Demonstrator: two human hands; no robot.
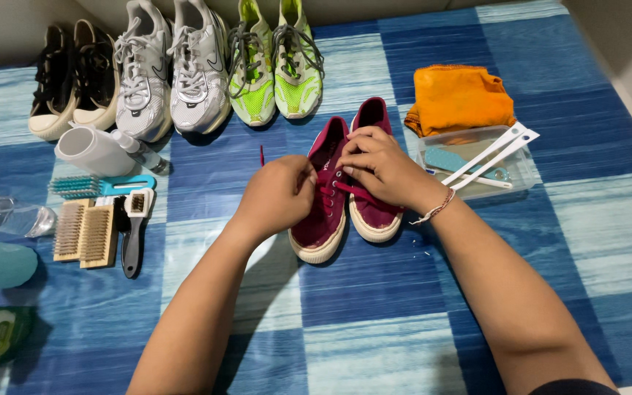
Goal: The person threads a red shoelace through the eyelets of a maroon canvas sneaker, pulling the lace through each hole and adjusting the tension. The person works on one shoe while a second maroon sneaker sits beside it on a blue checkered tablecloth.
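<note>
Both hands on the maroon sneakers (323,212), mid-mat on the blue checked cloth (374,322). Left hand (278,196) is closed, pinching a red lace (261,155) whose tip sticks up. Right hand (382,164) has fingers curled onto the laces at the eyelets of the left-side shoe. Judged step: working the lace through the eyelets; next move likely needs a steady pull, one row at a time. Clear plastic tub (524,175) holds a teal brush (451,161) and white flat sticks (491,152); orange cloth (459,99) just behind.
</note>
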